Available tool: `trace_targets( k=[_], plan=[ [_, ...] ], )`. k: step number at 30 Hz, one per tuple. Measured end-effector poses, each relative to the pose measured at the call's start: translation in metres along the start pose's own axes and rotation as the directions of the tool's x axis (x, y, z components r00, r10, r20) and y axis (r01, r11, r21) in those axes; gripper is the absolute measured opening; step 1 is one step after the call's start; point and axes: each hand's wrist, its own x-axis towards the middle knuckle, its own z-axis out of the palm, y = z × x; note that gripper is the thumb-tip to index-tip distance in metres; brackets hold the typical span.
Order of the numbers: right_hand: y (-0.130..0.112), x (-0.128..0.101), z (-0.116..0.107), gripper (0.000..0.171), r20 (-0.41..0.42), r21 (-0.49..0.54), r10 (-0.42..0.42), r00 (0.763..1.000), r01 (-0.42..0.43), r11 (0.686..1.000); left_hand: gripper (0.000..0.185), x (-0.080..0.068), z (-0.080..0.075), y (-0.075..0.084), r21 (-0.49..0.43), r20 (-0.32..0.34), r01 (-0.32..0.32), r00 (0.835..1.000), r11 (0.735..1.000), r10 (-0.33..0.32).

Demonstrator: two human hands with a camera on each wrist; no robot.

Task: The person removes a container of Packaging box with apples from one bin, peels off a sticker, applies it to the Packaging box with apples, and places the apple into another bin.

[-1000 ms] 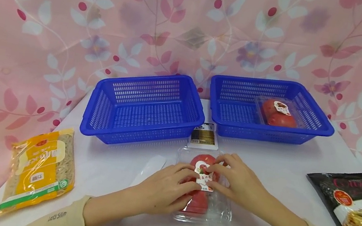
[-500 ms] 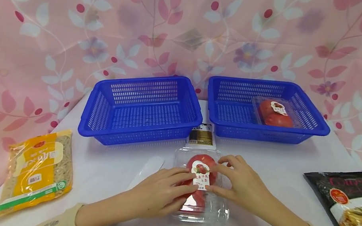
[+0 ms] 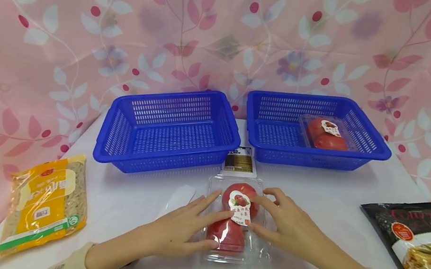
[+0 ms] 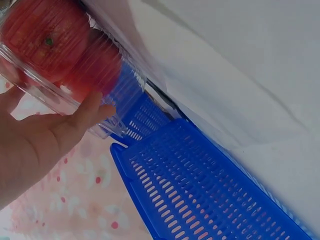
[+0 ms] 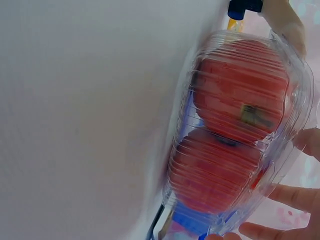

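White table (image 3: 318,191) backed by pink floral cloth. Between the hands: clear plastic clamshell of two red apples (image 3: 236,220). Just beyond it, flat dark-and-white labelled card (image 3: 240,162). Farther out, empty blue slotted plastic basket (image 3: 169,128) left, second blue basket (image 3: 315,130) right. Well left of left hand, yellow noodle packet (image 3: 45,203). Right of right hand, black noodle pouch (image 3: 425,248).
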Motion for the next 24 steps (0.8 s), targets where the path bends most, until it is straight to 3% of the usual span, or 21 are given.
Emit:
trace_targets(
  k=[5, 16, 24],
  plan=[
    [-0.003, -0.003, 0.002, 0.060, 0.027, 0.049, 0.031, 0.999, -0.032, 0.998, 0.073, 0.002, 0.002, 0.004, -0.060, 0.022, 0.045, 0.999, 0.997, -0.044],
    [-0.010, -0.006, 0.011, 0.068, 0.066, 0.167, 0.026, 0.997, -0.037, 0.985, 0.094, 0.013, 0.011, 0.011, -0.043, -0.007, 0.079, 0.997, 0.996, -0.080],
    [-0.012, -0.008, 0.014, 0.062, 0.057, 0.174, 0.002, 0.998, -0.012, 0.985, 0.093, 0.019, 0.006, 0.014, -0.065, 0.027, 0.082, 0.996, 0.995, -0.080]
  ],
)
